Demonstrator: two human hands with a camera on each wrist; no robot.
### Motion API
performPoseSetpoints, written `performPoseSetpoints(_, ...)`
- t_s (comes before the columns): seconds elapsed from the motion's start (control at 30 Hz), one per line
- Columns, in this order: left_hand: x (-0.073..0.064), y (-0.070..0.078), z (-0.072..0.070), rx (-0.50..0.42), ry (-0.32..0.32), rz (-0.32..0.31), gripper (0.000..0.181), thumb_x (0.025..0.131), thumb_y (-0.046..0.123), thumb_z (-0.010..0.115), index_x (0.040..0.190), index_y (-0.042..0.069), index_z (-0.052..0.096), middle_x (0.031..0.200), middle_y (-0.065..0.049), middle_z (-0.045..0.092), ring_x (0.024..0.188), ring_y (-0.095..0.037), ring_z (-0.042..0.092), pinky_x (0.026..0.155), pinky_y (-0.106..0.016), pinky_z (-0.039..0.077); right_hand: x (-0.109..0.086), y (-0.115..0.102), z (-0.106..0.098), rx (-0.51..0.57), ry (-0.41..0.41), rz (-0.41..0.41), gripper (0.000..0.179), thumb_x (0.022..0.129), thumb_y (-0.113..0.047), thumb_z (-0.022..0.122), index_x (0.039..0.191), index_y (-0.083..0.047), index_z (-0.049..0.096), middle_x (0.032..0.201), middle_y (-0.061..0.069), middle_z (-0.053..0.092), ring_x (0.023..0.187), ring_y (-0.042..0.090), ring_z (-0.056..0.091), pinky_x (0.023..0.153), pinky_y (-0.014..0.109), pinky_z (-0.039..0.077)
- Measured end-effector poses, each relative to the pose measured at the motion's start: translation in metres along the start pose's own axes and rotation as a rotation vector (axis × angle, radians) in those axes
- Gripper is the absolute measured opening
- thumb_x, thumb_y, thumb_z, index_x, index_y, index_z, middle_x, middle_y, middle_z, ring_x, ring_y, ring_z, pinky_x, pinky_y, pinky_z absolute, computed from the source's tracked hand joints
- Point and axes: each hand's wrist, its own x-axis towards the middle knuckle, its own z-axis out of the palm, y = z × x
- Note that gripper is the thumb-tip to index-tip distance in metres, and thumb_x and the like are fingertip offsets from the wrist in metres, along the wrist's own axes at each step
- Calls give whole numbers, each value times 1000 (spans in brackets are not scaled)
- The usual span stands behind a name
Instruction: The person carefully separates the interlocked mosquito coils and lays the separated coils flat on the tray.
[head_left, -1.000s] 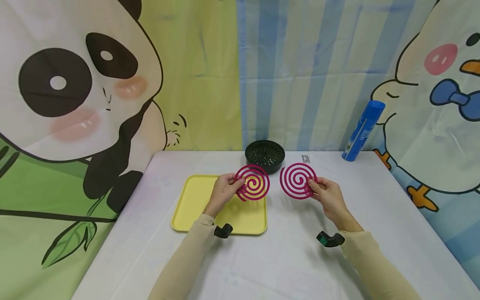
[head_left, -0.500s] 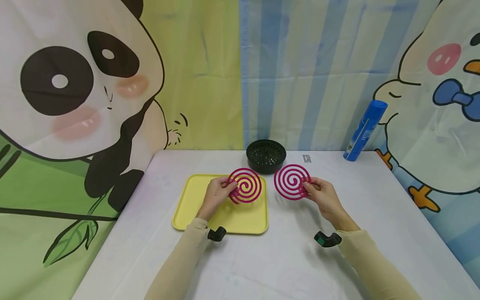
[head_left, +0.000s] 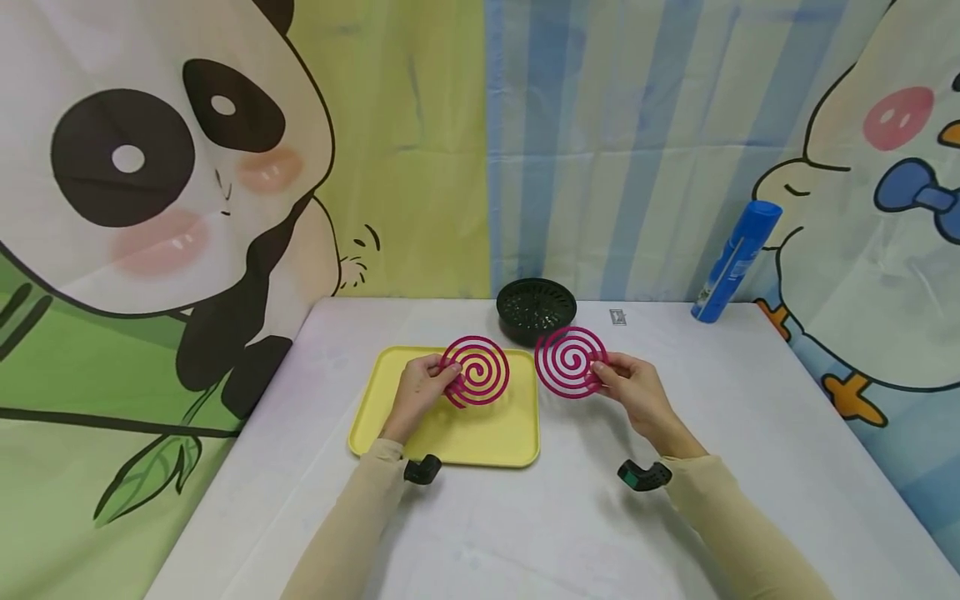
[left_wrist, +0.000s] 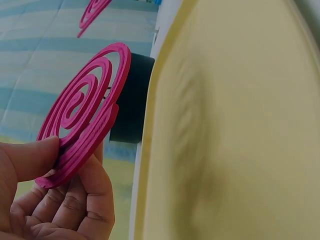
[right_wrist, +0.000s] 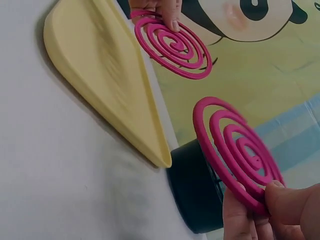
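Note:
In the head view my left hand [head_left: 412,396] holds a pink mosquito coil [left_wrist: 87,147] by its left edge, raised over the yellow tray [head_left: 487,442]. The left wrist view shows thumb and fingers pinching the coil's outer turns. My right hand [head_left: 637,396] pinches a second pink mosquito coil [right_wrist: 256,161] between thumb and fingers, beside the tray's right edge. Both spirals face me side by side, with a small gap between them. Behind the right coil stands a round black holder [head_left: 534,304] with slots in its side, partly overlapped by that coil in the head view.
A tall blue spray can [head_left: 737,260] stands at the back right of the white table [head_left: 525,533]. Near the back edge lies a small flat metal piece [head_left: 618,317]. A printed curtain [head_left: 600,150] hangs behind the table.
Both hands have moved left with their coils. The left coil now lies wholly over the tray in view, and the right one overlaps the black holder's lower edge. The head view has shifted slightly.

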Motion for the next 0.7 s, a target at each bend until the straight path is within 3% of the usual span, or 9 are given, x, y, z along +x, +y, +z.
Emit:
performPoseSetpoints(0.3, 0, -6, -17, 17, 26, 3, 19, 97, 17, 70, 101, -1, 71, 93, -14, 77, 75, -8, 69, 66, -19, 57, 2, -1, 12, 23, 25, 61, 49, 96, -20, 70, 138, 1, 55, 116, 7, 71, 90, 10, 69, 82, 25, 60)
performPoseSetpoints(0.7, -2, -11, -32, 12, 47, -25, 21, 98, 18, 69, 101, -2, 70, 91, -13, 76, 73, -7, 67, 64, -18, 54, 4, 1, 29, -28, 36, 63, 47, 96, -20, 71, 136, -1, 58, 117, 14, 70, 89, 13, 69, 80, 26, 61)
